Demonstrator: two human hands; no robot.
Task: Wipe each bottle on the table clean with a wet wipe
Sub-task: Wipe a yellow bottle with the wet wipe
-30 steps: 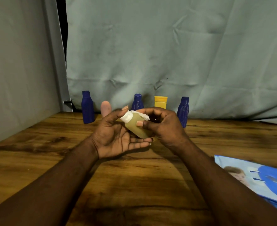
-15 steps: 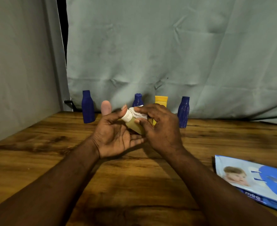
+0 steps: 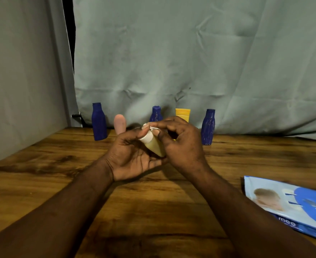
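Right hand (image 3: 181, 146) has carried the white wet wipe (image 3: 150, 127) up to the cap (image 3: 145, 137) of the small pale-yellow plastic bottle (image 3: 156, 147), pinching it there between thumb and forefinger. Left hand (image 3: 132, 158) cradles the tilted bottle above the wooden table (image 3: 60, 164), fingers (image 3: 153, 162) half-curled, steadying it for wiping.

Only legible text: "mee" in white letters on the dark blue lower edge of the wipes pack (image 3: 291, 205), lower right of the frame. The word runs on to the right but blurs out, rest unreadable. Bottles at the back of the frame show no readable labels. Bottle in hand shows no print either.
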